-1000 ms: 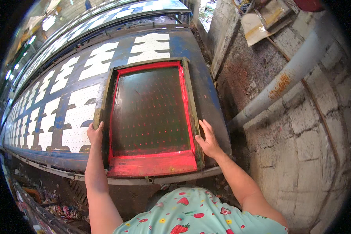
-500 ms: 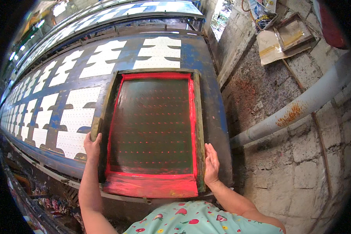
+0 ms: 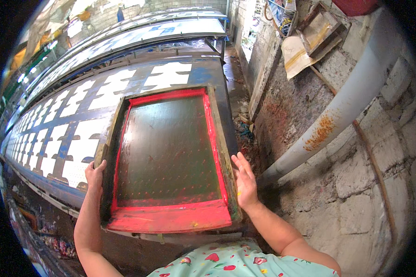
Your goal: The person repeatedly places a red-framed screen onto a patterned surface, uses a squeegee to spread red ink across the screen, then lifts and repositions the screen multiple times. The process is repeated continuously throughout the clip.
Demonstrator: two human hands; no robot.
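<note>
A wooden-framed printing screen [image 3: 171,150] fills the middle, with dark mesh dotted in rows. Wet red ink lines its inner edges and covers a broad strip along its near end. My left hand [image 3: 95,174] is closed around the left frame rail, thumb on top. Against the right rail rests my right hand [image 3: 246,184], its fingers stretched out and the palm side toward the wood; whether its thumb hooks underneath is hidden. White cut fabric pieces [image 3: 168,76] lie in rows on the long blue-stained table [image 3: 203,74] beyond and left of the screen.
To the right, a thick pale rusty pipe [image 3: 328,124] slants along a rough block wall [image 3: 356,203]. A wooden tray-like box [image 3: 321,32] and a tan sheet [image 3: 296,53] are at the upper right. More long tables [image 3: 171,30] stand behind.
The head view has shifted, showing more of the far tables. The screen now looks tilted and turned slightly, and both hands have moved with it, staying at its sides.
</note>
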